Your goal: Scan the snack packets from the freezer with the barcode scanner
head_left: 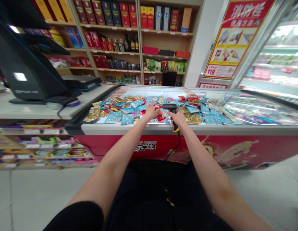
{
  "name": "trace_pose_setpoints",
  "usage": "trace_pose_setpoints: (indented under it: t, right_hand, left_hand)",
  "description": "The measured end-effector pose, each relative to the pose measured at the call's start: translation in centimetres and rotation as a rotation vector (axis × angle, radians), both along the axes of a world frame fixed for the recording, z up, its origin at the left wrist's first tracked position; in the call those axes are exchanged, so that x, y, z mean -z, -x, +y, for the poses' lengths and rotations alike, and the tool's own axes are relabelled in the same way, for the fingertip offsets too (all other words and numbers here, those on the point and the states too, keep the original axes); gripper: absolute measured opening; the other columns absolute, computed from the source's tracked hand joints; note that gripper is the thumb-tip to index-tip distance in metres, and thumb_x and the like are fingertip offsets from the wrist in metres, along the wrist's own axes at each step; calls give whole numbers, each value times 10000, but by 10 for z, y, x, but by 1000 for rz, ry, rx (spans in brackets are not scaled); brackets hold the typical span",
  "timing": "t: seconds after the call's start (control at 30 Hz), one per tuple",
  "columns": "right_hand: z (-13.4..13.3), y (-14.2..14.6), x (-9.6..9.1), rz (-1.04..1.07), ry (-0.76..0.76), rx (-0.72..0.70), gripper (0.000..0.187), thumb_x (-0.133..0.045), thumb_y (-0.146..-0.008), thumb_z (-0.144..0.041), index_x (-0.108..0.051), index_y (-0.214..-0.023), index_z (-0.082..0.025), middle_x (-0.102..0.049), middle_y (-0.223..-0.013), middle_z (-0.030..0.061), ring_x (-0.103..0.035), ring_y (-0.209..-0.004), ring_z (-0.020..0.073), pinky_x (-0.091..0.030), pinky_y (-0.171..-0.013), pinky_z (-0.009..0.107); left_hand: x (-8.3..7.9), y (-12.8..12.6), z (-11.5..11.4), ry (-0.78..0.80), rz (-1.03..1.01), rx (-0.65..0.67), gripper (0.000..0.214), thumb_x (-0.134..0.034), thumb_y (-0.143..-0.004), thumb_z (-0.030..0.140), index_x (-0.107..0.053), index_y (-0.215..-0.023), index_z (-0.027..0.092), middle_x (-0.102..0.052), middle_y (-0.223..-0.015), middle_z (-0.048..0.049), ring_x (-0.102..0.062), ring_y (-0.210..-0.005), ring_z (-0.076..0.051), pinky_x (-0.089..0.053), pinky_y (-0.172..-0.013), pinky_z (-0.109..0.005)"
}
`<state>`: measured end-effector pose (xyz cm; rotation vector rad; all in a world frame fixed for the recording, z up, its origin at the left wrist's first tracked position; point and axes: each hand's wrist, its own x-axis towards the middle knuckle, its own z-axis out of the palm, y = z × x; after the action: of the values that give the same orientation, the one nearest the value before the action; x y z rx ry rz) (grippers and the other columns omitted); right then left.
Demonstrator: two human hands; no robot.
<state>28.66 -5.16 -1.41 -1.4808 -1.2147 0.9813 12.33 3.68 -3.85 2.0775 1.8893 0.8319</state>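
Note:
My right hand is closed around the handle of a black barcode scanner with a yellow base end. The scanner's head points left, towards my other hand. Just left of it, my left hand holds a small red packet in front of the scanner. Below both hands, blue snack packets, gold packets and red ones lie spread over the glass top of a chest freezer. The scanner's cable hangs down over the freezer's red front.
On the left a counter carries a black checkout terminal and a flat black device. Behind the freezer stand shelves of boxes and bottles. A poster and a lit display fridge are on the right.

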Motion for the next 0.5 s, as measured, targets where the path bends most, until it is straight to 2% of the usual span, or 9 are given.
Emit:
trace_pose_setpoints:
  t: [0.13, 0.2, 0.3, 0.37, 0.5]
  right_hand:
    - [1, 0, 3, 19, -5, -2, 285, -682, -936, -206, -549, -686, -177, -543, -527, -29, -487, -388, 95, -409, -380, 209]
    - [1, 2, 4, 16, -5, -8, 292, -694, -934, -217, -543, -687, -180, -539, -524, -31, -491, -388, 94, -406, -380, 204]
    - [0, 5, 3, 4, 0, -10, 298, -708, -935, -229, -539, -693, -184, -538, -512, -33, -498, -391, 98, -405, -379, 204]
    - [0, 6, 2, -10, 0, -7, 304, -719, -931, -230, -540, -689, -184, -539, -508, -32, -498, -392, 101, -405, -377, 207]
    - [1, 6, 1, -23, -1, -9, 309, -730, -919, -227, -544, -675, -188, -545, -511, -31, -490, -383, 102, -411, -387, 214]
  left_hand:
    - [-9, 16, -2, 166, 114, -62, 587, -810, -817, 522, -689, -1253, 147, -731, -1317, -210, -652, -1313, -335, -509, -1014, -307]
    - [-13, 21, -2, 229, 152, -58, 572, -866, -736, 582, -731, -1111, 171, -780, -1192, -187, -711, -1211, -326, -533, -925, -278]
    - [-19, 22, -4, 280, 174, -76, 633, -934, -612, 605, -746, -1042, 180, -807, -1085, -151, -741, -1141, -314, -538, -862, -251]
    - [-24, 21, -6, 293, 189, -81, 598, -948, -598, 562, -761, -1012, 173, -814, -1034, -133, -749, -1114, -313, -539, -847, -243]
    - [-32, 20, -12, 306, 198, -70, 368, -918, -667, 422, -776, -882, 160, -807, -943, -121, -761, -1039, -301, -539, -801, -242]
